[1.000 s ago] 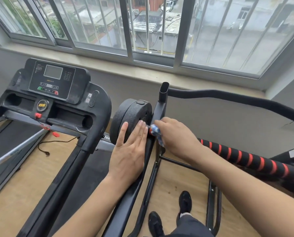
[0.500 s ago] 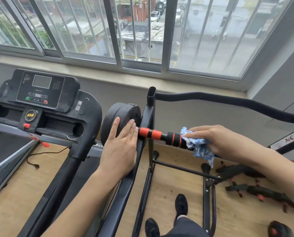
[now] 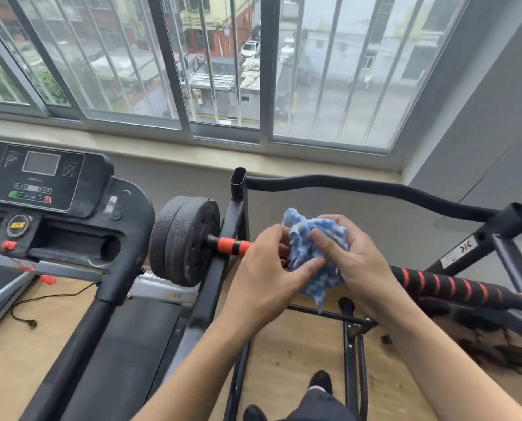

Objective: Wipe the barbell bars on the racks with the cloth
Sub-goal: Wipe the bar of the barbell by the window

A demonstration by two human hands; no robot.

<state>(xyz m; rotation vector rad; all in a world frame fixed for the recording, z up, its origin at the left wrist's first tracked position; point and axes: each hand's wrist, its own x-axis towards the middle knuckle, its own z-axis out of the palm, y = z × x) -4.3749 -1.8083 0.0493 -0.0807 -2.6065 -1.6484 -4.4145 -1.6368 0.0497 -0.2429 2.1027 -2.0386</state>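
Note:
A black barbell bar with orange stripes (image 3: 454, 288) lies across a black rack (image 3: 238, 208), with black weight plates (image 3: 184, 241) on its left end. Just in front of the bar's middle, both hands hold a bunched blue-and-white cloth (image 3: 317, 238). My right hand (image 3: 357, 262) cups the cloth from the right, thumb pressed into it. My left hand (image 3: 269, 275) pinches the cloth's left and lower edge. The hands and cloth hide the stretch of bar behind them.
A black treadmill (image 3: 71, 214) stands close on the left, its console level with the plates. The rack's curved top rail (image 3: 360, 189) runs behind the bar. A window sill and wall lie beyond. My shoes (image 3: 320, 382) stand on the wooden floor between the rack legs.
My left hand has left the weight plates and moved right to take the cloth. My right hand has lifted the cloth off the bar and bunched it between both hands.

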